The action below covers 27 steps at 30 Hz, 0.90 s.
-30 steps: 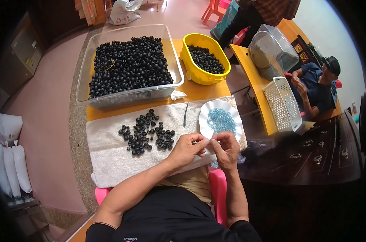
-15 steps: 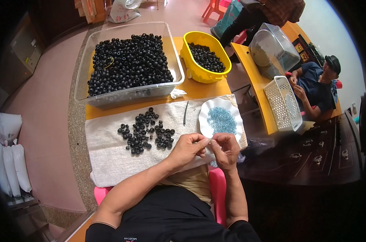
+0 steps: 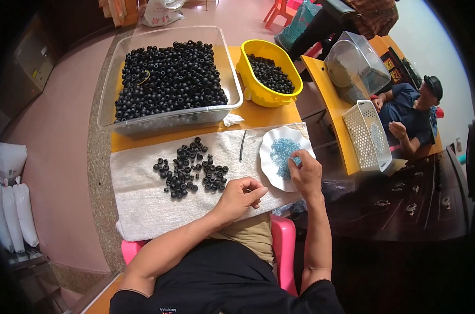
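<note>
Head view showed the right hand [image 3: 307, 174] at the scalloped white dish [image 3: 267, 163], finger and thumb close together over pale-blue pieces [image 3: 283, 149] at its ten o'clock. The left hand [image 3: 238, 198] curled inward, black beads [image 3: 182, 166] at its ten o'clock. Whether either pinched anything, I couldn't tell. Picking seemed underway, calling for a fine pinch.

From my remote seat I see smooth, clear plastic in the large bin [image 3: 180, 120] at far left, and matt black beads [image 3: 169, 78] inside it. The oval tub [image 3: 254, 85] to its right is glossy yellow plastic. Nearer, the towel [image 3: 138, 204] looks rough and woven, over a smooth wood-toned tabletop [image 3: 248, 111]. The scalloped plate [image 3: 266, 159] shines white, its material unclear to me; its pale blue beads [image 3: 282, 149] look glassy. At right, the perforated basket [image 3: 364, 131] is smooth plastic
</note>
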### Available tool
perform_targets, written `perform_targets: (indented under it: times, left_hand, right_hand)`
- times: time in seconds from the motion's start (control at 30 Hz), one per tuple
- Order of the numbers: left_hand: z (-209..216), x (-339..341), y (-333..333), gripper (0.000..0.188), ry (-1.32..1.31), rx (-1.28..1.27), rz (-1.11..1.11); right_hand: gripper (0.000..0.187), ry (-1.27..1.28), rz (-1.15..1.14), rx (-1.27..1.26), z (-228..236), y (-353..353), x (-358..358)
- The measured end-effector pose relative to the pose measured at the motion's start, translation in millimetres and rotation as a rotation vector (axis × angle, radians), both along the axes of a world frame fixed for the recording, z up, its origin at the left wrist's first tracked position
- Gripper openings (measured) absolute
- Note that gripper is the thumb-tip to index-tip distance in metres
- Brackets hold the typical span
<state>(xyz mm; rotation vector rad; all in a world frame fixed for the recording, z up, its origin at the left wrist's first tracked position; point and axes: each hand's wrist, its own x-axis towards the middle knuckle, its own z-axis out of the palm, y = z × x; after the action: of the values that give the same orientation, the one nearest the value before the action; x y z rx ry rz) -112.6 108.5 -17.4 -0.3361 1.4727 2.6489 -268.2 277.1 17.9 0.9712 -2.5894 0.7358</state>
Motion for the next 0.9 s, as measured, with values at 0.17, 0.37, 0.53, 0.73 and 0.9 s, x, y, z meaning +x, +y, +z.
perform_targets:
  times: [0.17, 0.37, 0.53, 0.73, 0.9]
  left_hand:
    - [2, 6, -1, 0.017, -0.011, 0.003, 0.004]
    - [1, 10, -2, 0.016, -0.017, -0.016, -0.011]
    - [-2, 12, -3, 0.016, -0.027, 0.001, 0.006]
    - [-3, 12, -3, 0.016, -0.012, 0.01, 0.007]
    - [-4, 13, -4, 0.017, 0.0, 0.007, 0.019]
  right_hand:
    - [0.018, -0.098, 0.142, 0.033, 0, -8, 5]
    - [0.018, -0.093, 0.246, 0.118, 4, -24, 3]
    - [0.01, -0.123, 0.26, 0.216, 7, -28, 2]
    - [0.005, -0.125, 0.267, 0.143, 4, -28, 1]
    - [0.006, -0.129, 0.242, 0.2, 4, -27, 5]
